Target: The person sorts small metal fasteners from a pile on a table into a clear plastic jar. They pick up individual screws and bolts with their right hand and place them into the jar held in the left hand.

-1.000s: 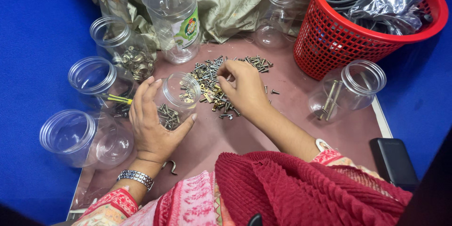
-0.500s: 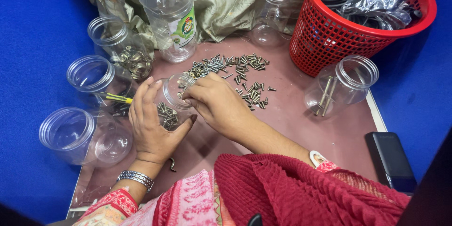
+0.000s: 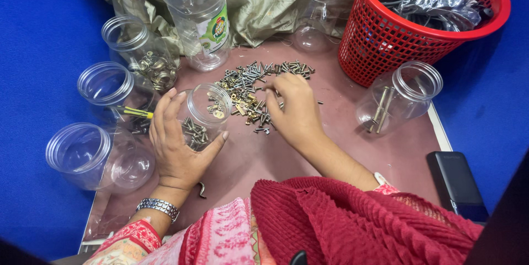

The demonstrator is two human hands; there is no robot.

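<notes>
The left hand cups a small clear jar, fingers spread around its side; the jar lies tilted on the table, its long axis running toward the pile of screws and nuts and its open mouth facing up and right at that pile. The right hand rests palm down on the pile, fingertips curled and pinching among the pieces, though what they grip is hidden. Sorting goes best with the mouth kept near the pile and one piece picked at a time.
</notes>
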